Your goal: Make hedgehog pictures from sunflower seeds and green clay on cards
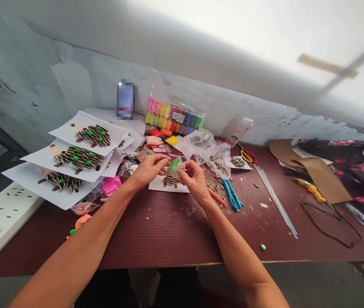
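Observation:
A lump of green modelling clay point(176, 163) in a clear plastic wrapper is held up over the table. My right hand point(195, 179) pinches the wrapper between thumb and fingers. Beside the clay's left side, my left hand point(150, 170) has its fingertips closed together; whether they grip clay or wrapper is too small to tell. Under both hands lies a white sheet point(156, 185) with a hedgehog figure covered in striped sunflower seeds point(170, 178), partly hidden by my hands.
Finished-looking seed hedgehogs with green dots lie on stacked sheets point(56, 194) at left. Behind are a clay pack point(175, 115), a plastic bag point(201, 145) and a white bottle point(241, 130). Rightward lie a blue cutter point(232, 194), scissors point(248, 155), glue sticks point(276, 201) and a glue gun point(312, 190).

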`<state>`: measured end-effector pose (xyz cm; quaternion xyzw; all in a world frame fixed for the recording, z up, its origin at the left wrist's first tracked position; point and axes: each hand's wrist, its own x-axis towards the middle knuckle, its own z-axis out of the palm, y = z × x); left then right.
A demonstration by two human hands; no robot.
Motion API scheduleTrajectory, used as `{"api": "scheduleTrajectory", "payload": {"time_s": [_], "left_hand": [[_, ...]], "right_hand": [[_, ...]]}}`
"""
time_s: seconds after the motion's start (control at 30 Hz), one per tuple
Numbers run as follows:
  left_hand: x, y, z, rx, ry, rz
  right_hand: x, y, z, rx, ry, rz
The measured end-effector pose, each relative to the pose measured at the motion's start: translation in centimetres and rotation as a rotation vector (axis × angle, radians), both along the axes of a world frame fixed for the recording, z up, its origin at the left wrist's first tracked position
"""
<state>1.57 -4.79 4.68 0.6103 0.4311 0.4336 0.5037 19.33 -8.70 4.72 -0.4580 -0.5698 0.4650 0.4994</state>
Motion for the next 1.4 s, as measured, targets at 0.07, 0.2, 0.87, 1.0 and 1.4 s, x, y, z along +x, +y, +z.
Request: {"api": "scheduleTrajectory", "payload": {"time_s": [0.07,0.2,0.87,1.0,1.4], "left_hand": [[-0.2,0.1,-0.1,-0.065,-0.057,-0.059],[-0.3,0.0,0.0,-0.105,-0.127,-0.053],[-0.8,0.0,0.4,-0.179,-0.236,-0.09],[-0.8,0.1,0.4,-0.152,-0.268,-0.054],[-1.0,0.4,0.0,-0.062,-0.232,-0.036]], "right_hand": [[-0.1,-0.1,0.0,-0.008,0.011,0.035],[-0.1,-0.1,0.0,0.0,0.022,0.016],[0.2,-0.2,0.4,-0.017,0.098,0.128],[0.3,0.3,-0.2,-0.009,0.134,-0.055],[1.0,0.1,0.8,-0.07,0.044,0.136]]}}
